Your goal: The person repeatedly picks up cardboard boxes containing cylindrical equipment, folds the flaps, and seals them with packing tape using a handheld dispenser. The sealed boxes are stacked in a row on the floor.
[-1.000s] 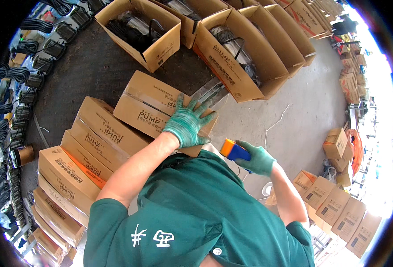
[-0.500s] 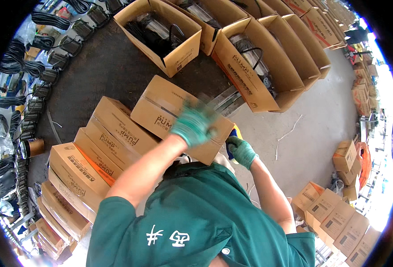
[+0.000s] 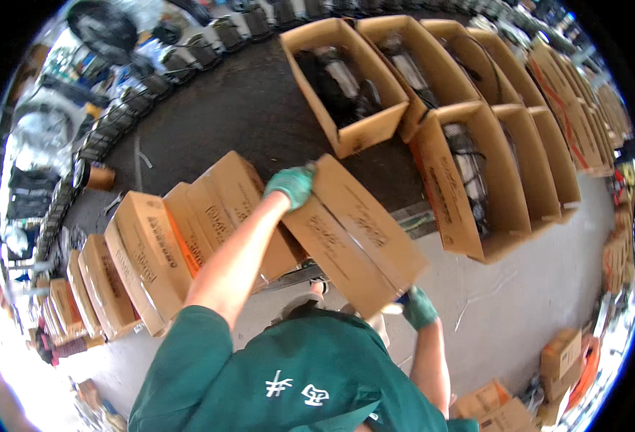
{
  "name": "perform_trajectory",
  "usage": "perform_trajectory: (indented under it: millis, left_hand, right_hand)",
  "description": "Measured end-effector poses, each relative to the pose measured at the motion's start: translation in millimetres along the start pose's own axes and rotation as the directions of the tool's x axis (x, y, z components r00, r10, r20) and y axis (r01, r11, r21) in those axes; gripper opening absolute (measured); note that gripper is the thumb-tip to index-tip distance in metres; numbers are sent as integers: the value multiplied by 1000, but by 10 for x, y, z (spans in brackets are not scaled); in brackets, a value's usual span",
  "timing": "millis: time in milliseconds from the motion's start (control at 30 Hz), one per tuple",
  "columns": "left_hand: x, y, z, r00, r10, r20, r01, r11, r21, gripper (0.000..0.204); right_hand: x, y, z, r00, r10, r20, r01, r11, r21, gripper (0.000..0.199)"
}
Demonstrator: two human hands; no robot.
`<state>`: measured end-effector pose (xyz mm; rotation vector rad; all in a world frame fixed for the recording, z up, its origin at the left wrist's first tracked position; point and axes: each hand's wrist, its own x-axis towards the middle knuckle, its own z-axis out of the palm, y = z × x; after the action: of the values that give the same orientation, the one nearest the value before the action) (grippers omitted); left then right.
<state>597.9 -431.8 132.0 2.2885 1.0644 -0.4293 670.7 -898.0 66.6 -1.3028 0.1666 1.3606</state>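
Observation:
A closed cardboard carton (image 3: pixel 355 237) is tilted in front of me, with a shiny strip of clear tape along its top seam. My left hand (image 3: pixel 291 187), in a green glove, grips its far left edge with the fingers closed over the side. At the near right corner, my right hand (image 3: pixel 419 308), also gloved in green, is closed around a dark blue hand tool (image 3: pixel 403 297). Most of that tool is hidden by the glove and the carton, so its kind cannot be made out.
Closed cartons (image 3: pixel 152 248) stand in a row to the left. Ahead and right, open cartons (image 3: pixel 468 180) hold metal pumps with black cables. Dark motor-like units (image 3: pixel 202 54) line the far edge of the dark surface (image 3: pixel 202 108). More cartons (image 3: pixel 560 353) lie at the lower right.
My view has swung left. The carton has turned and tilted, its printed top now sloping toward the right. My left hand has gone from blurred motion above the carton to its far left edge.

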Motion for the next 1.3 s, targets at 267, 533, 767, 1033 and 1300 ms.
perform_trajectory:
  millis: [267,533,767,1033,1300]
  left_hand:
    - [-517,495,-142,987,147,71,-136,982,-133,50]
    - [-1542,-662,-2425,987,2,-161,-21,993,-120,69]
    - [-1693,-1495,-1897,882,13,-471,211,883,419,69]
    - [-2867,871,-2186,925,378,48,-316,689,652,40]
    - [-3813,1767,-2513,830,534,160,-436,444,783,42]
  right_hand:
    - [-1238,-1134,-48,960,-276,40,276,919,-281,40]
    - [-789,-1347,1946,916,52,398,261,674,-691,39]
    - [-786,-1403,1104,933,-284,222,360,707,-608,28]
    - [-1873,-2436,1299,248,-937,245,730,15,-684,19]
    - [-3267,-3194,1068,-524,-703,480,107,-614,-782,26]
